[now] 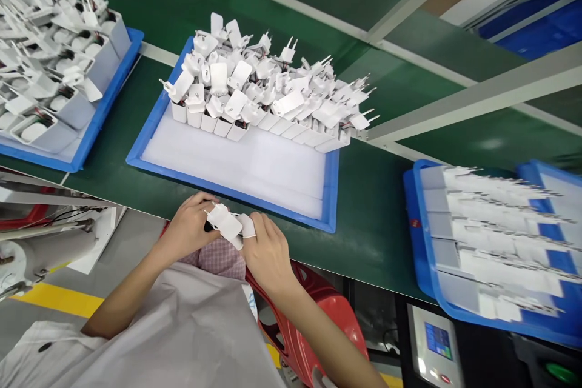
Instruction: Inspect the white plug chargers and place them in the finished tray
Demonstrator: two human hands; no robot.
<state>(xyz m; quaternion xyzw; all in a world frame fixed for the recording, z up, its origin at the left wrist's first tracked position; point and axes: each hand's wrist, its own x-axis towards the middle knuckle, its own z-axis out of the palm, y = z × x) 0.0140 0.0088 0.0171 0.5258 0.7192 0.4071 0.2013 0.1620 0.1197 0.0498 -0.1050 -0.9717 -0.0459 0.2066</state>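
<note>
Close to my body, just off the table's front edge, both hands meet at a white plug charger point(226, 222) whose flat cap is tilted. My left hand point(188, 227) is closed around its left side, where a small dark spot shows. From the right, my right hand point(268, 248) pinches the charger; a white piece at its fingertips could be a finger cover or a charger part. Beyond my hands lies a blue tray point(231, 199) with a white liner. Many white plug chargers point(273, 94) with loose caps and metal pins stand packed along its far side.
At left, another blue tray point(107, 106) holds larger white housings with wires showing. Chargers stand in rows in a blue bin point(425, 242) at right, near a device with a screen point(437, 339). A red stool point(336, 315) is below the green table point(373, 224); a metal frame rises behind.
</note>
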